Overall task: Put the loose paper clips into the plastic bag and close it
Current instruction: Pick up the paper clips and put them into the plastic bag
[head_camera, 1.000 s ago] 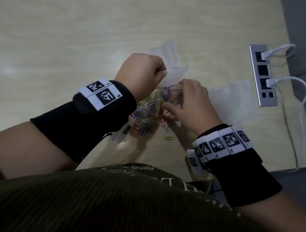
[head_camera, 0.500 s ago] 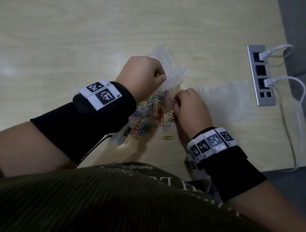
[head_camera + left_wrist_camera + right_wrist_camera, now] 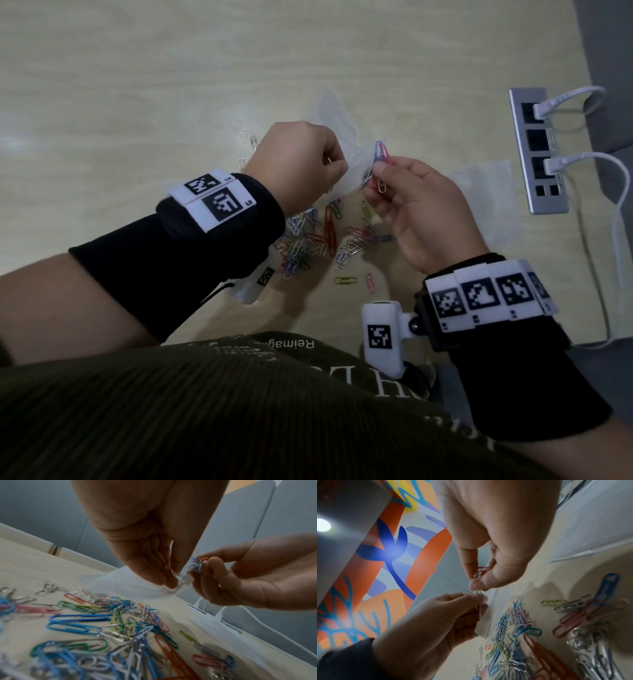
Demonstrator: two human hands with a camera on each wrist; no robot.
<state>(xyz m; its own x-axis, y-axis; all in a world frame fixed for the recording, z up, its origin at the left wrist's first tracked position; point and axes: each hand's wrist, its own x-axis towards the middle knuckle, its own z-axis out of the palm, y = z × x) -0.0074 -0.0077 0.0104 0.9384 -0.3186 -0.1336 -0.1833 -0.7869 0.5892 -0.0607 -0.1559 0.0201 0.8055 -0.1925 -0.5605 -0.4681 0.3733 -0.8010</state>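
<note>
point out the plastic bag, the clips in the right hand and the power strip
plastic bag (image 3: pixel 334 111): head view, on its translucent upper part above the left hand
clips in the right hand (image 3: pixel 381 154): head view, on the pink and blue loops above the fingertips
power strip (image 3: pixel 537 150): head view, on its grey face between the two plugs

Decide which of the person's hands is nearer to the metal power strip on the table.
Right. The right hand is raised above the table just left of the power strip; the left hand, pinching the plastic bag, is farther left.

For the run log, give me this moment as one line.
left hand: pinches plastic bag mouth | right hand: pinches paper clips at bag | pile: on table | bag: unsealed
</note>
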